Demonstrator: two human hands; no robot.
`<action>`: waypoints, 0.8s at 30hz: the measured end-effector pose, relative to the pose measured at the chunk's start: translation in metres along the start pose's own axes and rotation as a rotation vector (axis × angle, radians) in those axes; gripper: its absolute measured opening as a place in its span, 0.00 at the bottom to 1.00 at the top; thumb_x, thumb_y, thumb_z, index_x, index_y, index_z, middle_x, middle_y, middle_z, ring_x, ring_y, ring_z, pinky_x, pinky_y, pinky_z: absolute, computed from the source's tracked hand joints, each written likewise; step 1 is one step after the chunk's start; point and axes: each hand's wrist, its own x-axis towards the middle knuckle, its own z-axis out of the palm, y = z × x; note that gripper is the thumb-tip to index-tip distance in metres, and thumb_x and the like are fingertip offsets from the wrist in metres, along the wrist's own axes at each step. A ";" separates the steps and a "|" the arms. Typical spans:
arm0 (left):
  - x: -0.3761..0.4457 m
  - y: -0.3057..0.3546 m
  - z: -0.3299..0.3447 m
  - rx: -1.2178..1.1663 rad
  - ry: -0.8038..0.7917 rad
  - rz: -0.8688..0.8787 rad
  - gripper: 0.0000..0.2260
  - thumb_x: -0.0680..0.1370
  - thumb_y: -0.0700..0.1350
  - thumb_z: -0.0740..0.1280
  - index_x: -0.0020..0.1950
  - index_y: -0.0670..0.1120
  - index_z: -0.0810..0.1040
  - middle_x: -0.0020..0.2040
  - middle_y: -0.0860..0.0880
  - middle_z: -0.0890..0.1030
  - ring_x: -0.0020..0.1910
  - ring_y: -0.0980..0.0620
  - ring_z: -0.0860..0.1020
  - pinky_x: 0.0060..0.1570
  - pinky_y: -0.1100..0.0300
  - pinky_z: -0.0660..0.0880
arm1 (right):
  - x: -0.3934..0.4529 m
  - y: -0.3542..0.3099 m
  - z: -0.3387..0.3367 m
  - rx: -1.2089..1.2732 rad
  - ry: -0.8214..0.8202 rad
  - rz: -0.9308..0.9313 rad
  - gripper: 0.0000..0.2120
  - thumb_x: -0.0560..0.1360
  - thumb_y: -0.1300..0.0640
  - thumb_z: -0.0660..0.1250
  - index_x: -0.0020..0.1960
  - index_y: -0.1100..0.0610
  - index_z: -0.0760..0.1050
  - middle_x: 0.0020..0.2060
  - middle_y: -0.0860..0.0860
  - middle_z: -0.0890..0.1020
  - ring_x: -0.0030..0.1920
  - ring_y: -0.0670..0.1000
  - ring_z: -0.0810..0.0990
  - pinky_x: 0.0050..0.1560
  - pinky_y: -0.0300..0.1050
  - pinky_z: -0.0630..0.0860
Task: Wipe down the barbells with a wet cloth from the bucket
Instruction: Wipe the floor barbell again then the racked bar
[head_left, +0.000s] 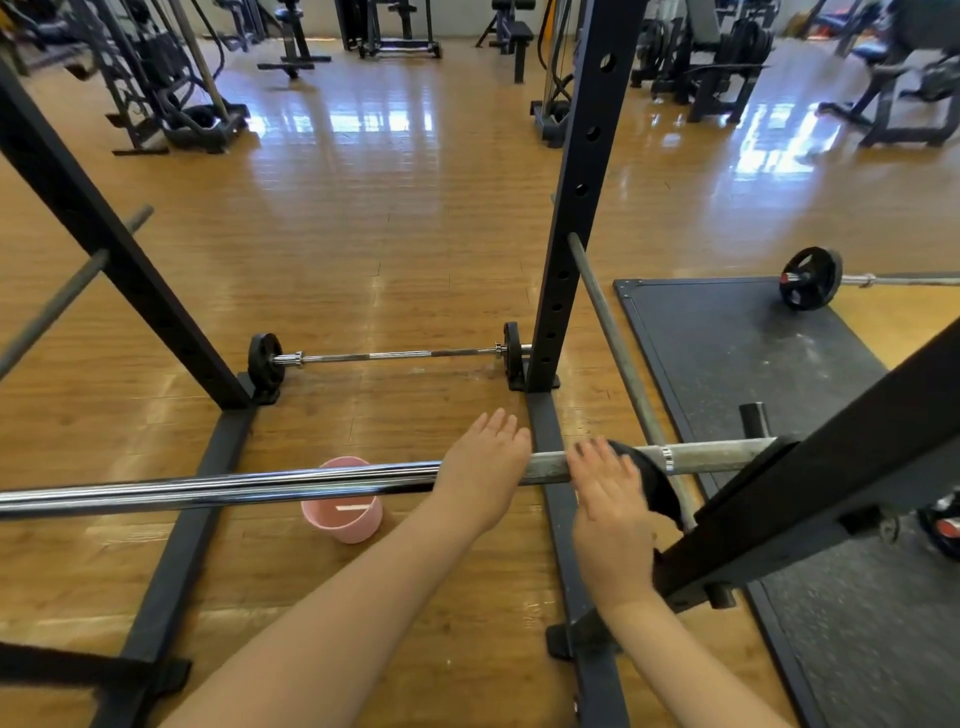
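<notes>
Gym floor | racked barbell under both flat, empty hands: left hand, right hand | bucket below

Bright daylight glare on floor; fisheye edges

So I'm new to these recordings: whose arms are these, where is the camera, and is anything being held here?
The single picture comes from a wide-angle camera worn on a person's head, looking forward and down, so the two bare arms are the wearer's own. This is a gym. The left hand rests with straight fingers on a chrome barbell lying across a black rack. The right hand lies flat against a black plate on that bar. Neither hand grips anything, and no cloth is visible. A pink bucket stands on the wooden floor below the bar. Two more barbells lie on the floor further off.
</notes>
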 end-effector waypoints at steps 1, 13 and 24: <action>0.003 -0.001 -0.002 -0.035 -0.042 -0.003 0.29 0.76 0.34 0.64 0.76 0.41 0.57 0.76 0.41 0.57 0.76 0.45 0.52 0.74 0.54 0.49 | 0.000 -0.012 0.005 0.035 -0.030 -0.027 0.19 0.73 0.66 0.55 0.59 0.64 0.77 0.57 0.60 0.80 0.60 0.58 0.77 0.70 0.50 0.60; 0.000 -0.007 -0.007 -0.100 0.013 0.065 0.30 0.77 0.38 0.63 0.76 0.41 0.55 0.76 0.43 0.58 0.76 0.47 0.53 0.73 0.55 0.48 | 0.000 0.026 -0.009 -0.010 -0.028 -0.047 0.17 0.75 0.63 0.56 0.60 0.63 0.76 0.58 0.59 0.79 0.62 0.59 0.76 0.70 0.50 0.59; -0.002 -0.004 -0.007 -0.103 0.004 0.046 0.29 0.77 0.38 0.62 0.77 0.42 0.55 0.77 0.44 0.57 0.76 0.49 0.53 0.73 0.56 0.46 | 0.017 0.060 -0.034 0.049 -0.096 -0.107 0.18 0.75 0.64 0.55 0.60 0.62 0.77 0.58 0.56 0.79 0.61 0.55 0.77 0.70 0.46 0.62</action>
